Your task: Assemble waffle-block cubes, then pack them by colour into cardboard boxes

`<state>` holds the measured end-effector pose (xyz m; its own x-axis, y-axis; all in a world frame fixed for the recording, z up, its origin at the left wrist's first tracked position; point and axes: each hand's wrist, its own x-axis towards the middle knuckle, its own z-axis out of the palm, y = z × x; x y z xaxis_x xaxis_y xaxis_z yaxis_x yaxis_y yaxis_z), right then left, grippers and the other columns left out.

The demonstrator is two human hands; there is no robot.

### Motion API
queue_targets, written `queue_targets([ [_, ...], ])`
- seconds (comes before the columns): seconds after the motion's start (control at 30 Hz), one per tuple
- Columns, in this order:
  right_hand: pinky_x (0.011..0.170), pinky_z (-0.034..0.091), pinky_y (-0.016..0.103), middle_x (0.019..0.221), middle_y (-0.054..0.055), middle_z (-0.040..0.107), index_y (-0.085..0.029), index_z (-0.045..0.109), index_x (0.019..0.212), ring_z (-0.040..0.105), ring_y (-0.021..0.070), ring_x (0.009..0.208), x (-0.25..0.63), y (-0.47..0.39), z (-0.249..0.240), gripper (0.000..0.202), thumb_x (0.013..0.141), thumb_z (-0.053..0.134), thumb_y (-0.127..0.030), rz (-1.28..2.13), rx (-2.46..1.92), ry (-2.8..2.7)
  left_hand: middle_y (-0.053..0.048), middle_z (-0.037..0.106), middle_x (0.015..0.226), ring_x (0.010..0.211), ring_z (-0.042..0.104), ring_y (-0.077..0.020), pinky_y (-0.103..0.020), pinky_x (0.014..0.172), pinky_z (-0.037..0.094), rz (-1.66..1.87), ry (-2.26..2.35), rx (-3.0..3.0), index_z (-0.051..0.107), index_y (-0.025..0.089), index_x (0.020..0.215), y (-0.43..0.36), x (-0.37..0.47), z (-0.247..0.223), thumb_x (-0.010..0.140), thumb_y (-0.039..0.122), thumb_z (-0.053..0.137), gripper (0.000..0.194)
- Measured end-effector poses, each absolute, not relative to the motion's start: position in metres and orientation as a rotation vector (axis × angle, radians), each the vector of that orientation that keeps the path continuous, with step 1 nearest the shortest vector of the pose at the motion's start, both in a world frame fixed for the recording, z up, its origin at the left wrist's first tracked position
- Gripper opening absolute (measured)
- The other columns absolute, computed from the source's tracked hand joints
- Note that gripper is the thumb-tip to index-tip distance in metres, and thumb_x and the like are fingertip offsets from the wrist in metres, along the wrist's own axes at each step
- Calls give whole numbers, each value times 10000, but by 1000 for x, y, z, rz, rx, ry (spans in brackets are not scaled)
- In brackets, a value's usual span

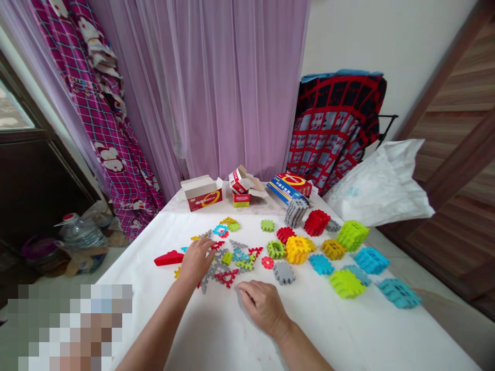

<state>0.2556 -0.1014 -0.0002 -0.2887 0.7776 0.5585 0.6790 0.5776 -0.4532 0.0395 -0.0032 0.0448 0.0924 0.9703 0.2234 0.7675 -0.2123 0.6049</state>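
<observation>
Left hand (196,260) reaches palm down over a loose pile of flat plastic pieces (220,269), its fingers bent onto the far left part; whether the tips pinch a piece, I cannot tell. The pile lies left of centre on the tabletop (209,335), a mix of grey, red, lime and blue shapes with toothed edges, several triangular and cut through with holes. Just left of it lies a smooth, long red piece (169,258). The right hand (263,306) rests nearer the body, fingers curled in and pressed together, with no piece visible in it.

Right of the pile are a small red disc (267,263), a scalloped grey tile (284,273) and a hollow lime frame (276,249). Beyond these, toothed tiles stand in chunky, ridged stacks: yellow stack (297,250), red stack (317,222), grey stack (296,213), lime stack (352,235) and blue stack (371,260).

Along the far edge sit printed cardboard boxes, among them an open red box (205,200) with pale flaps. A crinkled white plastic bag (381,188) bulges at the right, and a sheer, pleated lilac curtain (240,87) hangs behind.
</observation>
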Motion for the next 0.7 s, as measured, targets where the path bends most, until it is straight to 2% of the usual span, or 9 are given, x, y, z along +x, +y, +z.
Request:
queue_targets([
  [0.13, 631, 442, 214, 689, 5, 707, -224, 693, 867, 662, 129, 632, 256, -101, -1, 242, 894, 462, -158, 182, -1149, -2039, -109, 687, 1177, 1156, 574, -309, -468, 1025, 395, 540, 1813, 2255, 723, 221, 874, 13, 41, 54, 798, 262, 603, 148],
  [0.33, 667, 443, 208, 738, 10, 731, -230, 700, 870, 674, 130, 672, 256, -99, 0, 232, 889, 480, -158, 262, -1176, -2029, -98, 722, 1022, 1020, 635, -269, -389, 911, 449, 288, 1865, 2415, 701, 211, 794, 32, 44, 63, 837, 288, 563, 164],
  [0.43, 667, 447, 211, 741, 9, 734, -233, 707, 877, 680, 135, 679, 256, -99, -1, 233, 883, 488, -155, 299, -1179, -2023, -80, 735, 1026, 1009, 646, -236, -345, 903, 456, 300, 1849, 2454, 706, 221, 852, 41, 50, 63, 876, 306, 512, 213],
  [0.53, 675, 456, 213, 757, 10, 741, -231, 715, 886, 691, 140, 696, 257, -99, -2, 241, 885, 486, -158, 337, -1181, -1996, -42, 731, 1127, 1069, 643, -199, -304, 942, 454, 344, 1799, 2488, 705, 249, 986, 46, 56, 60, 896, 347, 498, 246],
  [0.63, 704, 471, 216, 804, 14, 754, -228, 720, 900, 705, 145, 734, 258, -98, -3, 243, 887, 486, -163, 382, -1171, -1956, -60, 709, 1205, 1131, 631, -227, -357, 985, 455, 380, 1817, 2492, 678, 242, 1122, 43, 54, 56, 904, 372, 484, 319],
  [0.7, 717, 479, 220, 825, 16, 759, -225, 723, 907, 710, 150, 753, 258, -97, -4, 243, 884, 489, -163, 405, -1167, -1936, -95, 697, 1228, 1156, 624, -262, -415, 1004, 450, 403, 1866, 2478, 681, 217, 1127, 34, 50, 50, 915, 353, 452, 340],
])
